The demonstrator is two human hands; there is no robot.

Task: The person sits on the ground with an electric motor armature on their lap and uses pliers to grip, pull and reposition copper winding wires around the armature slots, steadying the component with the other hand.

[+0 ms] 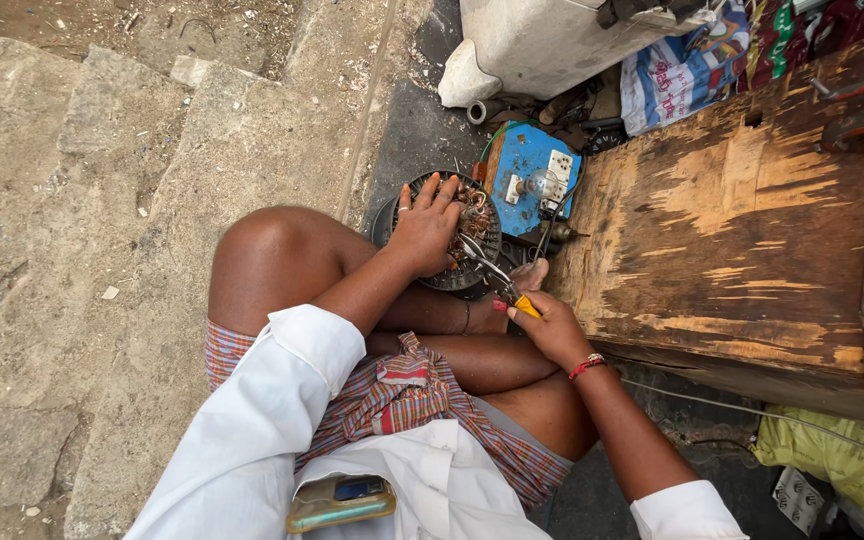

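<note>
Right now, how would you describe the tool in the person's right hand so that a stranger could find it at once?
Start at the big worn wooden block on the right, then go to its lower left corner, where the right hand is. The pliers stick out of that hand toward the round motor winding, which the left hand steadies. Their yellow handle and thin metal tips set them apart.

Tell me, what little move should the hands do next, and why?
Probably close the pliers on a copper wire. The right hand aims their tips at the copper windings of the round motor part, and the left hand presses on it, holding it steady.
</note>
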